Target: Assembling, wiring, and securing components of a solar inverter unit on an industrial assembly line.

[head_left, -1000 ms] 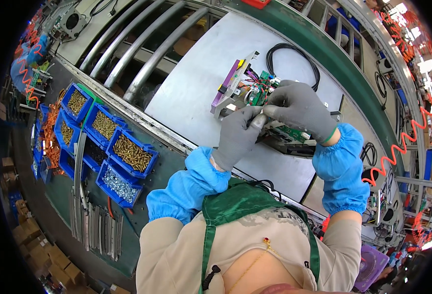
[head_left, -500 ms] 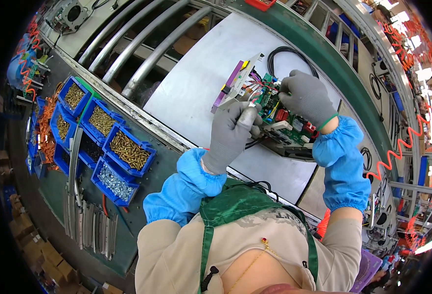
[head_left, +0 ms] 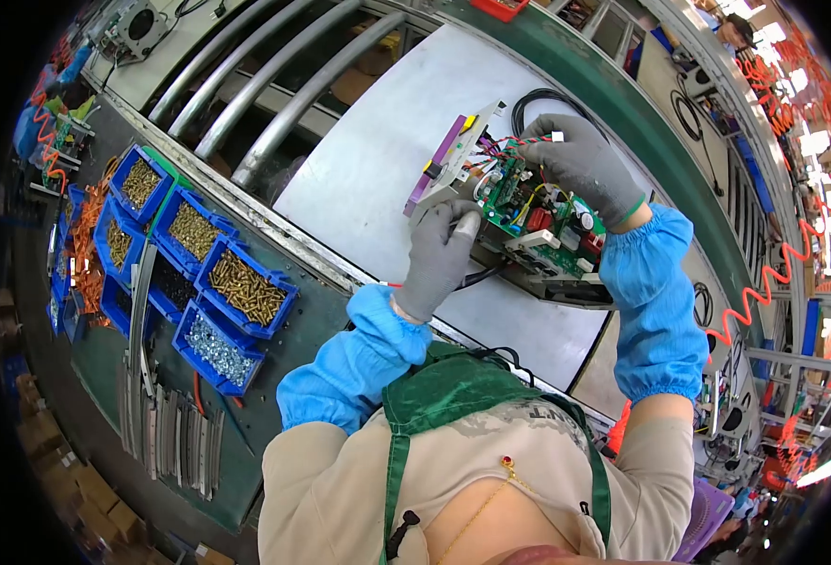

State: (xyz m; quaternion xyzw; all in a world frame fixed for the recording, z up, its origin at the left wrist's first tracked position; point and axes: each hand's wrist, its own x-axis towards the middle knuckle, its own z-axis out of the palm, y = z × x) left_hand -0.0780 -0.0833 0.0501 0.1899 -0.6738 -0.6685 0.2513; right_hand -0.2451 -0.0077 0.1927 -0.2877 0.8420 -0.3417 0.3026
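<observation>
An electronic device with its insides exposed lies on the white board (head_left: 359, 160) in front of me. Its front panel (head_left: 448, 169), grey with a purple face, stands at the left, and a green circuit board (head_left: 552, 231) with red, yellow and black parts fills the middle. My right hand (head_left: 585, 169), in a grey glove, pinches a bundle of red and green wires (head_left: 503, 146); a white connector (head_left: 557, 137) shows by its fingers. My left hand (head_left: 439, 254), also gloved, has curled fingers against the panel's near corner and the board's edge; whatever lies between them is hidden.
Blue bins (head_left: 236, 292) of brass-coloured, black and silver fasteners stand at the left on a green surface. Metal strips (head_left: 175, 433) lie nearer. Steel rollers (head_left: 283, 122) run beyond. A black cable (head_left: 552, 94) coils behind the device; a red coiled hose (head_left: 764, 297) hangs at the right.
My right hand has moved slightly up and left, and the wires with the white connector now show in it. My left hand has drawn slightly down from the board, its fingers lower.
</observation>
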